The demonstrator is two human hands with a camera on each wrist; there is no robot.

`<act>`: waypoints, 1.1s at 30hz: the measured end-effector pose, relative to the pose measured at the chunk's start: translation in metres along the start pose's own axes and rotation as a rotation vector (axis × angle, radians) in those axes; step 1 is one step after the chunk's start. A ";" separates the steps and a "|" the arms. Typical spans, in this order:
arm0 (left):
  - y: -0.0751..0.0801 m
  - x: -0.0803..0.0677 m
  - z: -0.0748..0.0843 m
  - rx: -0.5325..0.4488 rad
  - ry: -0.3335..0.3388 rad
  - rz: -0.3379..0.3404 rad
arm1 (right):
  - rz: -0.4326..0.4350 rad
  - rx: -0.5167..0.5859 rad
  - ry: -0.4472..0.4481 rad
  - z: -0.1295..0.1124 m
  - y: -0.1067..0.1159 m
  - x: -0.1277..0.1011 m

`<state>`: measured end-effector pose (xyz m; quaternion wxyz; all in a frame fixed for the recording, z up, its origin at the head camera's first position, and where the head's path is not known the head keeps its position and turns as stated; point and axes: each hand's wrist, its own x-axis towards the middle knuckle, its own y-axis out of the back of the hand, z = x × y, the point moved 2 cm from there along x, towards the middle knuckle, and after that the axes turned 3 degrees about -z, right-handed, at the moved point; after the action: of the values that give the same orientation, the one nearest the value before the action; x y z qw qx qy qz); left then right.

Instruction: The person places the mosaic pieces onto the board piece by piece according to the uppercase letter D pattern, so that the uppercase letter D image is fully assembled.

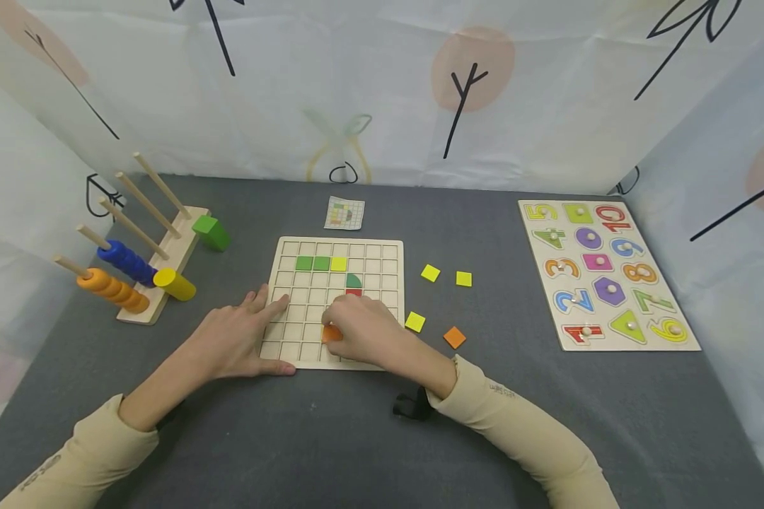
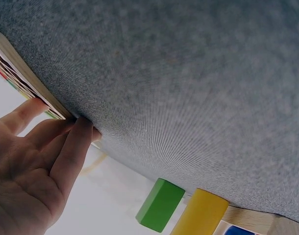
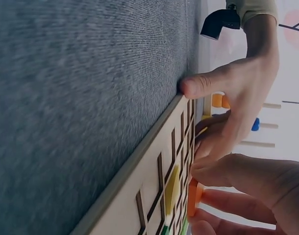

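Note:
A wooden grid board (image 1: 382,249) lies in the middle of the grey table, with two green tiles (image 1: 313,264), a yellow tile (image 1: 338,264), a green quarter-round piece (image 1: 354,281) and a red piece (image 1: 354,291) set in it. My right hand (image 1: 364,329) pinches an orange piece (image 1: 332,333) over a cell near the board's front edge; in the right wrist view the orange piece (image 3: 194,196) shows between the fingers. My left hand (image 1: 238,339) rests flat on the board's left front corner, fingers straight. In the left wrist view the fingertips (image 2: 83,128) touch the board's edge (image 2: 22,73).
Loose yellow tiles (image 1: 430,273) (image 1: 463,278) (image 1: 414,322) and an orange tile (image 1: 455,337) lie right of the board. A pattern card (image 1: 344,213) lies behind it. A peg rack (image 1: 165,261) with orange and blue rings, a yellow cylinder (image 1: 175,283) and a green block (image 1: 211,232) stands left. A number puzzle (image 1: 605,272) lies right.

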<state>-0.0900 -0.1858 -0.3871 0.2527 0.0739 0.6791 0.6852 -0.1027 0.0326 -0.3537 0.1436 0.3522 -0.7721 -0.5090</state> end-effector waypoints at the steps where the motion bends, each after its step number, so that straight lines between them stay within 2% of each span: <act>1: 0.000 0.000 0.000 0.001 -0.001 0.003 | -0.005 0.005 0.001 -0.001 -0.001 0.002; 17: -0.001 0.001 0.000 0.013 0.003 -0.001 | 0.000 -0.088 0.028 -0.013 -0.018 0.026; 33: 0.001 -0.001 0.001 0.021 -0.012 0.024 | 0.007 -0.042 -0.001 -0.009 -0.015 0.025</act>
<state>-0.0891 -0.1855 -0.3861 0.2478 0.0886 0.6837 0.6807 -0.1096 0.0057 -0.3671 0.1526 0.3461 -0.7626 -0.5248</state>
